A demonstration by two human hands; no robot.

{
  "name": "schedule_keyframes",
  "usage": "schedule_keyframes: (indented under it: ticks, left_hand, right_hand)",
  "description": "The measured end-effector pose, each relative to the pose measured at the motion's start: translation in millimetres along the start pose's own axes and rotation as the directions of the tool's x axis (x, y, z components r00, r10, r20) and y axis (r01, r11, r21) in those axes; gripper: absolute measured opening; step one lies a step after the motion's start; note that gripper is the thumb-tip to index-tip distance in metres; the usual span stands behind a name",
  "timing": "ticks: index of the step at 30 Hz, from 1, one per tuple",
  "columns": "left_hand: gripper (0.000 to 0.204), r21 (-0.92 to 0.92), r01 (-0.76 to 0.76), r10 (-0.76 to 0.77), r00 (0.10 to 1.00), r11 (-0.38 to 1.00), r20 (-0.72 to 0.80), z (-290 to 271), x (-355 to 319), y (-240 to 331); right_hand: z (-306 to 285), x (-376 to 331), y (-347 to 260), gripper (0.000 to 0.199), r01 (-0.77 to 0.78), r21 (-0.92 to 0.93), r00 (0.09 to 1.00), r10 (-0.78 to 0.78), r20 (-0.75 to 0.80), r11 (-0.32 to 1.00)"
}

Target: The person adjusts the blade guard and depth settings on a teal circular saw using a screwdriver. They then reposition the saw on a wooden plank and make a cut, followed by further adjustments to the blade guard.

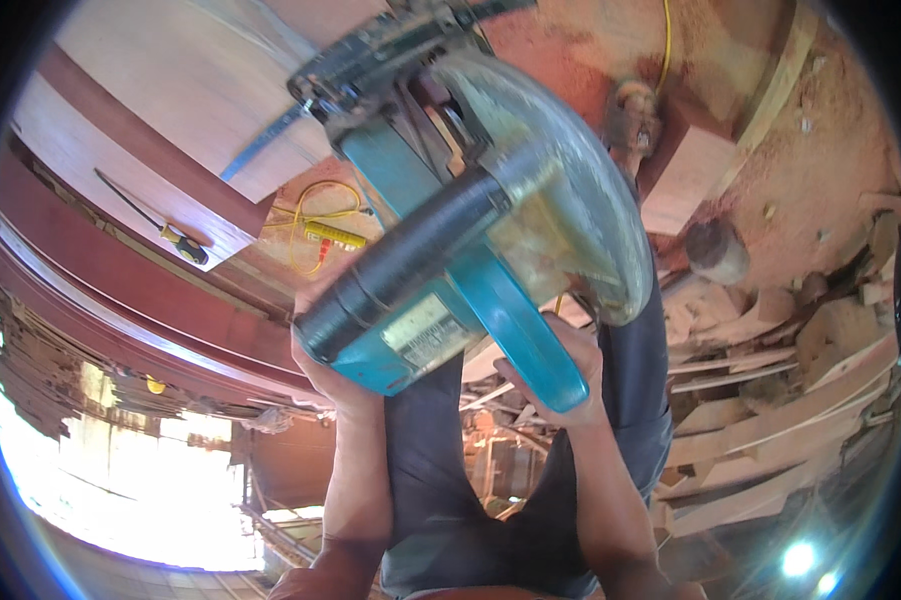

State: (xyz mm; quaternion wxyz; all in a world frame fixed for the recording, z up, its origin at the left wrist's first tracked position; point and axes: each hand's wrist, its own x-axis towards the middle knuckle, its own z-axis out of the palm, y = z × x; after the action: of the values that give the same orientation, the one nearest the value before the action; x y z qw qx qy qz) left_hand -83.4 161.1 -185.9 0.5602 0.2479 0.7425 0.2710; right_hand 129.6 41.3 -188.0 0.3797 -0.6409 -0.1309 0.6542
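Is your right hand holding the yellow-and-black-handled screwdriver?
No, the right hand grips the teal plastic handle of the power saw.

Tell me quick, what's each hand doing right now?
Left hand: against the motor end of the teal power saw, mostly hidden; how closed, can't tell.
Right hand: closed around the saw's loop handle.

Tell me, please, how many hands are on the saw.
2: the left hand, partly hidden behind the black cylinder of the saw, and the right hand, gripping the teal handle.
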Motion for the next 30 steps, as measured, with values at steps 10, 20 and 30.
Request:
schedule_keyframes:
  ticks: [10,20,30]
  left_hand:
    - [0.051,0.064,0.139,-0.143,0.987,0.988,0.067,-8.8,-32.7,-11.0]
    - [0.042,0.248,0.292,-0.286,0.956,0.924,-0.063,-25.2,-67.3,-7.8]
    - [0.052,0.408,0.231,-0.242,0.97,0.883,-0.026,-8.6,-58.6,-29.4]
  right_hand:
    - [9.7,-69.4,13.3,0.035,-0.029,0.094,0.978,0.047,-0.204,0.995]
    - [36.7,-134.5,36.3,0.045,-0.245,0.357,0.938,0.313,-0.146,0.901]
    - [30.0,-131.2,53.9,0.043,-0.208,0.378,0.923,0.309,-0.229,0.902]
